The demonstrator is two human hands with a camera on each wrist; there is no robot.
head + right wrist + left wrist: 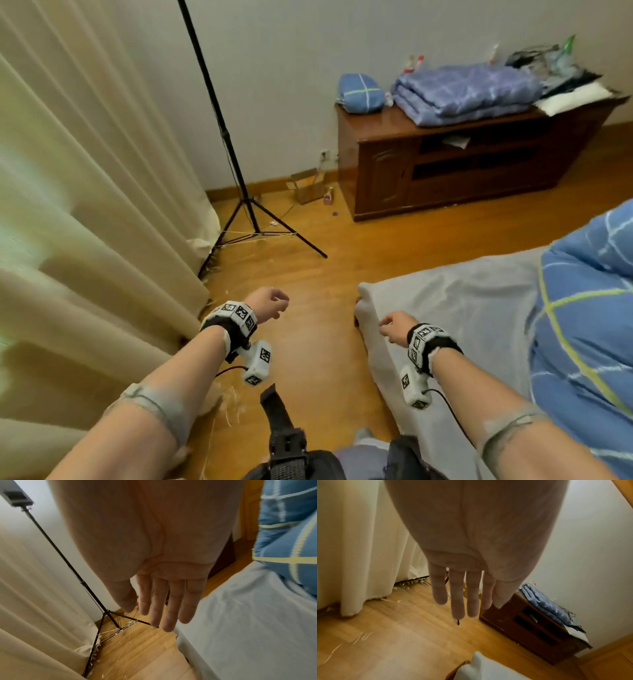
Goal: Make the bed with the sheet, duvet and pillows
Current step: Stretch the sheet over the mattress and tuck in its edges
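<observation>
A pale grey sheet (455,308) lies spread over the bed at the lower right of the head view, lightly creased, its corner near the middle of the frame. On top of it, at the right edge, a blue checked duvet (589,308) sits bunched in a heap. The right hand (395,329) hovers just over the sheet's near corner, and the left hand (269,303) hangs over the wooden floor (325,240) left of the bed. In both wrist views the fingers (159,601) are straight, loosely spread and hold nothing; in the head view they look slightly curled. At the upper right, a wooden cabinet (455,171) against the wall carries a blue pillow (359,92) and a folded blue quilt (462,94). A cream curtain (85,205) fills the left side, with a black tripod stand (239,192) beside it. The sheet seems to be laid, so the step in hand is probably spreading the duvet, which calls for gripping its edge and drawing it flat. The pillow would come afterwards.
</observation>
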